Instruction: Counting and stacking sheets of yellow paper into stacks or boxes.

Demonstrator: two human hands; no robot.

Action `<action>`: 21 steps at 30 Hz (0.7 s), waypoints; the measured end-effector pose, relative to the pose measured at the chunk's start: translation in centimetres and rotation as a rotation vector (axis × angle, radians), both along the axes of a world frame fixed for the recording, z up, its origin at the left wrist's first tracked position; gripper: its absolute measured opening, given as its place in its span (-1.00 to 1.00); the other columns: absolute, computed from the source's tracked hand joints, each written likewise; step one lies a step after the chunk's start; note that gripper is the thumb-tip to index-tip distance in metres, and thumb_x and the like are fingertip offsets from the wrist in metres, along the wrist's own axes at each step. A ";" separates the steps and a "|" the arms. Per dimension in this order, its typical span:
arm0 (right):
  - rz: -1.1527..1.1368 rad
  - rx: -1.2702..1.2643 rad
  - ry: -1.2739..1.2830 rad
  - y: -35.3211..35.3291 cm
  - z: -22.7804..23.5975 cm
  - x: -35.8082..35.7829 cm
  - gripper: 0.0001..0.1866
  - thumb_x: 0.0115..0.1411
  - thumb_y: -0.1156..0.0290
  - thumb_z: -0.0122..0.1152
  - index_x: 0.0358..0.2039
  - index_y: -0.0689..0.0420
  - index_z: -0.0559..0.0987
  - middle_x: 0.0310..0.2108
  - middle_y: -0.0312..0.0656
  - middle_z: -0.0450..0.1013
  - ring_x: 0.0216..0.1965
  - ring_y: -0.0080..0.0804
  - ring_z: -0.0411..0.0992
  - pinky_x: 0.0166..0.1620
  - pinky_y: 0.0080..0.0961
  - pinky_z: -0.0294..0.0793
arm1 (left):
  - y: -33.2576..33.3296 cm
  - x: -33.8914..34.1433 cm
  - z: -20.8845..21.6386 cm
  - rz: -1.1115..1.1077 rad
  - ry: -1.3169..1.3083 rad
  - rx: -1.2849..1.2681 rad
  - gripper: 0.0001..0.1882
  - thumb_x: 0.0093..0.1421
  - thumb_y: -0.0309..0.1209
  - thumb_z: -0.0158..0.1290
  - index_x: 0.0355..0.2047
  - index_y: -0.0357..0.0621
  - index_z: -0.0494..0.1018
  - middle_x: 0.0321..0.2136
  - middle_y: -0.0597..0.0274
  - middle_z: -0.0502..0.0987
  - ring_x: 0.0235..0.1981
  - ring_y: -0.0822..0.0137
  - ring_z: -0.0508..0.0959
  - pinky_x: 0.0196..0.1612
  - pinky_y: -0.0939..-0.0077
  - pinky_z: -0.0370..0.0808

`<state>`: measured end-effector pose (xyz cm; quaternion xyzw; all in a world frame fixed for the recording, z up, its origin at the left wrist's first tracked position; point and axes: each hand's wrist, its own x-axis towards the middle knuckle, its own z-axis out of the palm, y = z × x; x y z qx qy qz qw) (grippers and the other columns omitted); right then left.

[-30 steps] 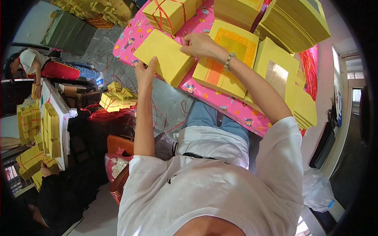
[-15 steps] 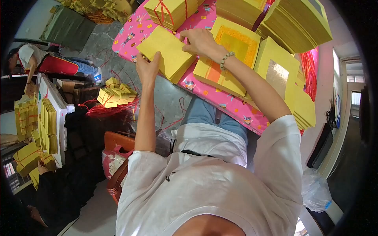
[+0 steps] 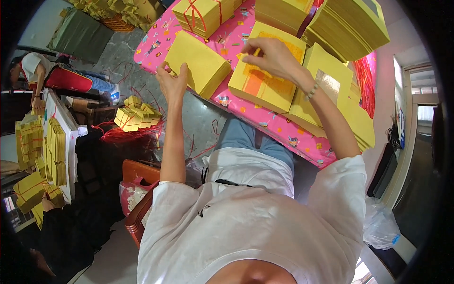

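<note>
A thick stack of plain yellow paper (image 3: pixel 201 64) lies near the edge of a table with a pink patterned cover (image 3: pixel 283 135). My left hand (image 3: pixel 172 83) grips the stack's near corner, fingers curled over its edge. My right hand (image 3: pixel 272 57) hovers over a second yellow stack with an orange square on top (image 3: pixel 265 83), fingers pinched at that stack's upper edge; whether a sheet is between them I cannot tell. A bead bracelet sits on my right wrist.
A tied yellow bundle with red string (image 3: pixel 203 14) and tall yellow stacks (image 3: pixel 350 26) stand at the table's far side. More sheets (image 3: pixel 340 94) lie right. On the floor left are tied bundles (image 3: pixel 135 113), a seated person (image 3: pixel 38 71) and a white table with stacks (image 3: pixel 56 146).
My right hand has moved off the plain stack to the orange-printed stack. My left hand stays on the plain stack's corner.
</note>
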<state>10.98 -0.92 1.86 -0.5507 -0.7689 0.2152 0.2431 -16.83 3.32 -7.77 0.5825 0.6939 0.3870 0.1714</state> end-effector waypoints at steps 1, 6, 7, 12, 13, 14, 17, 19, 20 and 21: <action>0.001 -0.056 -0.047 -1.1 0.4 0.6 -0.72 0.05 0.29 0.25 -0.28 0.20 0.56 -0.38 -0.14 0.53 -0.35 -0.27 0.49 -0.26 -0.40 0.46 | -0.1 0.1 0.3 -0.017 -0.032 -0.017 -0.26 -0.02 -0.08 0.18 0.04 -0.34 0.21 -0.17 -0.10 0.34 -0.29 0.11 0.47 -0.20 0.29 0.42; 0.030 -0.084 -0.189 -6.0 0.4 1.9 -0.72 -0.03 0.29 0.30 -0.37 0.20 0.52 -0.42 -0.12 0.49 -0.36 -0.22 0.47 -0.28 -0.37 0.45 | -0.4 0.0 0.3 -0.022 -0.058 -0.008 -0.31 0.05 -0.08 0.13 0.04 -0.32 0.22 -0.18 -0.10 0.34 -0.32 0.16 0.47 -0.24 0.33 0.42; 0.026 -0.085 -0.232 -7.0 0.4 1.9 -0.72 -0.06 0.29 0.32 -0.40 0.20 0.51 -0.44 -0.11 0.48 -0.36 -0.19 0.47 -0.28 -0.36 0.44 | -0.5 0.0 0.4 -0.019 -0.079 -0.015 -0.32 0.07 -0.07 0.11 0.04 -0.33 0.22 -0.18 -0.10 0.34 -0.32 0.16 0.46 -0.23 0.33 0.42; 0.004 -0.069 -0.304 -9.6 0.1 1.2 -0.65 -0.09 0.27 0.34 -0.39 0.18 0.42 -0.43 -0.10 0.38 -0.35 -0.12 0.41 -0.29 -0.28 0.41 | -0.6 -0.1 0.3 -0.002 -0.074 0.012 -0.35 0.12 -0.07 0.05 0.05 -0.33 0.22 -0.17 -0.10 0.33 -0.30 0.18 0.44 -0.21 0.35 0.40; 0.004 0.013 -0.298 -9.8 -0.4 1.1 -0.63 -0.12 0.27 0.36 -0.40 0.18 0.40 -0.43 -0.09 0.37 -0.35 -0.08 0.41 -0.32 -0.24 0.40 | -0.7 -0.1 0.3 0.005 -0.057 0.029 -0.35 0.13 -0.07 0.04 0.05 -0.34 0.22 -0.17 -0.10 0.33 -0.29 0.19 0.43 -0.21 0.35 0.40; 0.005 0.096 -0.293 -10.0 -0.6 1.0 -0.61 -0.14 0.28 0.38 -0.41 0.19 0.39 -0.43 -0.07 0.37 -0.35 -0.05 0.41 -0.35 -0.20 0.39 | -0.8 -0.1 0.3 0.002 -0.057 0.031 -0.35 0.13 -0.07 0.04 0.05 -0.34 0.22 -0.17 -0.10 0.33 -0.29 0.19 0.43 -0.21 0.35 0.40; -0.004 0.040 -0.293 -10.2 0.0 1.1 -0.70 -0.06 0.33 0.30 -0.40 0.18 0.41 -0.45 -0.10 0.36 -0.37 -0.11 0.41 -0.31 -0.27 0.40 | -1.2 -0.1 0.5 0.006 -0.074 0.044 -0.37 0.13 -0.07 0.03 0.03 -0.35 0.23 -0.17 -0.11 0.33 -0.27 0.19 0.42 -0.20 0.33 0.39; -0.004 0.005 -0.254 -10.0 -0.1 1.6 -0.72 -0.07 0.32 0.31 -0.44 0.19 0.43 -0.47 -0.10 0.40 -0.38 -0.10 0.43 -0.34 -0.25 0.41 | -1.8 -0.1 0.8 0.000 -0.002 0.140 -0.46 0.15 -0.19 0.05 0.01 -0.32 0.26 -0.17 -0.07 0.32 -0.32 0.24 0.44 -0.28 0.39 0.41; -0.008 -0.033 -0.217 -9.9 -0.2 2.0 -0.72 -0.08 0.31 0.31 -0.49 0.20 0.44 -0.49 -0.09 0.43 -0.40 -0.08 0.45 -0.36 -0.23 0.42 | -2.4 0.5 1.7 -0.006 -0.001 0.140 -0.46 0.15 -0.19 0.05 0.01 -0.32 0.26 -0.17 -0.07 0.32 -0.32 0.24 0.44 -0.28 0.39 0.41; -0.014 -0.033 -0.216 -9.8 -0.3 2.3 -0.72 -0.08 0.31 0.31 -0.49 0.20 0.44 -0.49 -0.09 0.43 -0.40 -0.08 0.45 -0.36 -0.23 0.42 | -3.2 1.3 2.5 -0.072 -0.069 0.239 -0.56 0.14 -0.28 0.07 -0.04 -0.29 0.31 -0.20 0.00 0.35 -0.35 0.29 0.44 -0.34 0.45 0.41</action>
